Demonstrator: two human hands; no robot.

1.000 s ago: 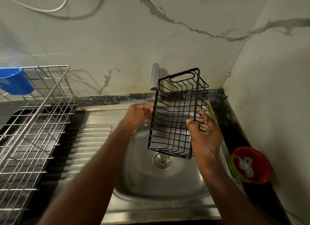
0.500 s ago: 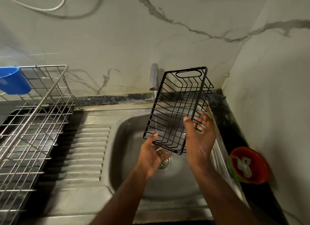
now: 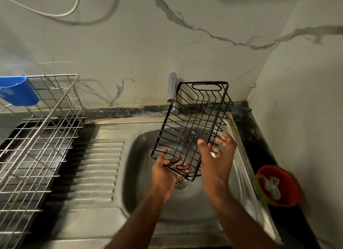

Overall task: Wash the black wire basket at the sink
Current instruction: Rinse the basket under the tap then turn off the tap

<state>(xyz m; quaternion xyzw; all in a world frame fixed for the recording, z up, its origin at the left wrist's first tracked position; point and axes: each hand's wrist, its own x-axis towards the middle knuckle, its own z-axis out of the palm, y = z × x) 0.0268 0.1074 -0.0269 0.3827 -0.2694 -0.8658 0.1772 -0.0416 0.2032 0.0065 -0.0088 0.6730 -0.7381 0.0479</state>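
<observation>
Black-wired, the basket (image 3: 189, 126) hangs tilted over the sink (image 3: 141, 174) bowl, held from both sides. The left hand (image 3: 165, 174) clasps its near left corner, thumb over the rim and fingers curled beneath the mesh. The right hand (image 3: 217, 161) grips the right long rim, thumb inside and fingers spread outside. The far end, with its handle slot, rises just beside the faucet (image 3: 171, 87), and the near edge hangs over the drain (image 3: 181, 184). Leftward lie the ribbed drainboard (image 3: 96, 167) and a steel dish rack (image 3: 37, 137) with a blue cup (image 3: 18, 91). Rightward, a red bowl (image 3: 289, 178) sits near the wall, so room is tight there.
</observation>
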